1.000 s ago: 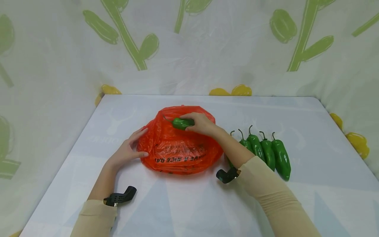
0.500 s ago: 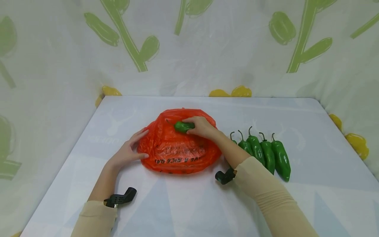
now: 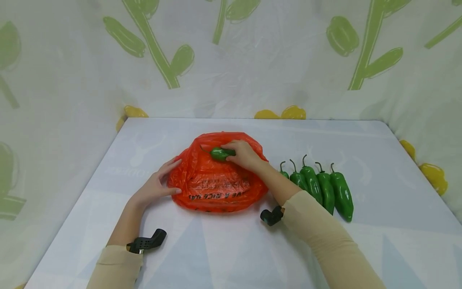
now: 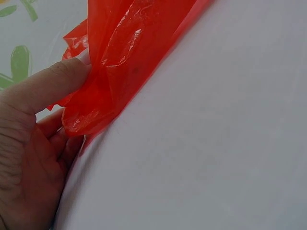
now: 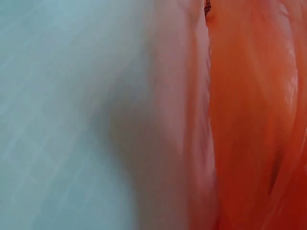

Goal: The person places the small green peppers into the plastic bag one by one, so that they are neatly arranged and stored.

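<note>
A red plastic bag (image 3: 216, 200) with dark lettering lies on the table, puffed up and crinkled. At its left side my left hand (image 3: 155, 186) rests with thumb and fingers spread apart. The left wrist view shows that thumb touching a fold of the bag (image 4: 129, 52), the other fingers partly hidden below it. My right hand (image 3: 245, 155) pinches a green chili pepper (image 3: 218, 154) by its blunt end over the bag's upper part, stem pointing left. Whether the pepper touches the plastic, I cannot tell. The right wrist view holds blurred red bag (image 5: 254, 120) and no clear hand.
Several green chili peppers (image 3: 342, 194) lie side by side to the right of the bag, stems away from me; my right forearm partly covers some. The white table (image 3: 223, 249) ends at a back edge before a leaf-patterned cloth (image 3: 267, 60).
My right hand and its pepper dip slightly toward the bag, then shift a little left and up. The left hand stays in place at the bag's side.
</note>
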A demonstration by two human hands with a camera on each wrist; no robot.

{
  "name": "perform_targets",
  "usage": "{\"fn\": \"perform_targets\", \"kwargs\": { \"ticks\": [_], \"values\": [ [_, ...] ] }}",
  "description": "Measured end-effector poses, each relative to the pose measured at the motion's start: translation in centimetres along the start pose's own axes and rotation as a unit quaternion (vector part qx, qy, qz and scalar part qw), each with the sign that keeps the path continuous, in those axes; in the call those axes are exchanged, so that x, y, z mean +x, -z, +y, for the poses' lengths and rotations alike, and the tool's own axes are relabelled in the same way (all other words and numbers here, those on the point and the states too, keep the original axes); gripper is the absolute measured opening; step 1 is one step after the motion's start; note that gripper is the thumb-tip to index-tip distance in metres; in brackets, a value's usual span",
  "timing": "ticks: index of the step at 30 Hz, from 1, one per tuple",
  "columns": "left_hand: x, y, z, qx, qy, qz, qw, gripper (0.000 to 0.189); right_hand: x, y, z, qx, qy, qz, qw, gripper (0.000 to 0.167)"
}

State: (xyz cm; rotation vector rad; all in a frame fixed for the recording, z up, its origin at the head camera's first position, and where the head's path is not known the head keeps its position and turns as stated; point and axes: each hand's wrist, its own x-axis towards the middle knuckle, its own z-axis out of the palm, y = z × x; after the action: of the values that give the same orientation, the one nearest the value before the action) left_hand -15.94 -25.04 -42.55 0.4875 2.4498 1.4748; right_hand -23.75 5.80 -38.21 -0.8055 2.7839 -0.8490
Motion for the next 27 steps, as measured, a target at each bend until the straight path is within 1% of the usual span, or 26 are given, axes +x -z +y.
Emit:
{"fn": "perform_targets", "kwargs": {
  "ticks": [5,10,14,18,27],
  "values": [
    [0.0,-0.1,0.1,0.004,0.002,0.001,1.0,0.087,0.2,-0.4,-0.1,-0.005,0.005,0.02,0.9998,0.042],
    [-0.1,-0.1,0.1,0.01,0.007,0.004,0.9999,0.087,0.0,-0.5,-0.2,0.009,0.011,0.035,0.9993,0.041],
    [0.0,-0.1,0.1,0.009,0.0,0.002,1.0,0.086,-0.3,-0.3,-0.2,0.013,0.018,0.049,0.9986,0.042],
    [0.0,-0.1,0.2,0.011,-0.007,0.001,0.9999,0.086,-0.5,-0.1,-0.1,0.024,0.019,0.051,0.9982,0.046],
    [-0.1,-0.2,0.1,0.003,-0.011,0.002,0.9999,0.086,-1.3,0.6,-0.5,0.037,0.038,0.053,0.9972,0.051]
  ]
}}
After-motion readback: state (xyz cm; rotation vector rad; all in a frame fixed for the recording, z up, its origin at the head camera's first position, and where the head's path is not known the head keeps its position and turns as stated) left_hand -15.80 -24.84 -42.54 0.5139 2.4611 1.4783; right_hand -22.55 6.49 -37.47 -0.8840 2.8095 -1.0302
